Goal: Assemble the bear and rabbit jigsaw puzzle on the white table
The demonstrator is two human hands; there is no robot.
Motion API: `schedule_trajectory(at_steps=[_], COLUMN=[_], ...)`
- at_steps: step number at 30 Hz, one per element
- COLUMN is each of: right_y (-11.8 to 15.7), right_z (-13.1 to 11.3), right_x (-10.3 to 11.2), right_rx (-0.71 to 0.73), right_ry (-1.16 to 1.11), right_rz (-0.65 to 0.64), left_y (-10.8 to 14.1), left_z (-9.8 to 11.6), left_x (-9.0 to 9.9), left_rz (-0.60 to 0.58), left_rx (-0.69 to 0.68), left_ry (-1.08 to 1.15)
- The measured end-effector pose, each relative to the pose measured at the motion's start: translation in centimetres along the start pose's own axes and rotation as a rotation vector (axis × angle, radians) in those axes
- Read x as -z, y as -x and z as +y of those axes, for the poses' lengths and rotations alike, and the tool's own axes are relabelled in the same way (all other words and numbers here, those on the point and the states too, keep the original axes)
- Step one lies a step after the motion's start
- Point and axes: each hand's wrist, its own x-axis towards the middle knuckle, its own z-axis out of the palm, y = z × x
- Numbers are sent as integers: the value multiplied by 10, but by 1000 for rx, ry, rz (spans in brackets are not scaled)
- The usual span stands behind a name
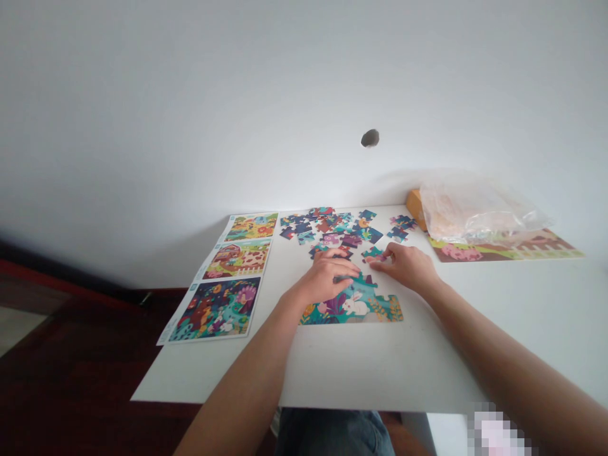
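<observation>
A partly joined jigsaw puzzle (354, 307) with a white rabbit and purple leaves lies on the white table in front of me. My left hand (325, 277) rests over its upper left part, fingers stretched out and apart, covering some of it. Just above the joined part, my right hand (406, 267) pinches a teal puzzle piece (373, 254) between thumb and fingers. Several loose puzzle pieces (331, 239) are spread beyond both hands. A small group of dark blue pieces (401, 227) lies apart at the right.
On the left lies a picture sheet (216, 308) with three printed scenes. At the back right, a clear plastic bag (479, 206) and an orange-yellow object (415, 208) rest by a farm-scene puzzle (517, 249). The white wall (285, 126) with a hole (370, 138) borders the table.
</observation>
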Motion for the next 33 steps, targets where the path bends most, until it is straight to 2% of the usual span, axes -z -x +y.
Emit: schedule_trajectory(at_steps=[5,9,13,17,20,22,25,28,31,33], right_y=[1,1,-1,-4,-4,-4,-3,-4,-5,-6], right_z=[-1,-1,1,5,6,6,8,10,12,12], right_x=[-1,0,-2,-3,-2,-2,-5,-10,-13,-13], right_rx=[11,5,-17,-49,-76,-78,-22,66,104,110], right_ry=[-14,-9,-13,-16,-12,-20,-56,-77,-84,-98], right_rz=[0,-4,4,24,54,88,154,208,209,189], left_y=[2,2,1,2,4,4,4,4,6,7], left_z=[0,2,0,-4,-5,-5,-6,-10,-18,-23], left_x=[0,1,-1,-2,-2,-3,-3,-2,-2,-2], left_rz=[-31,-38,25,127,137,134,157,239,298,303], left_rx=[57,49,60,212,326,351,367,463,546,537], left_ry=[2,-6,-61,-202,-270,-272,-269,-309,-328,-309])
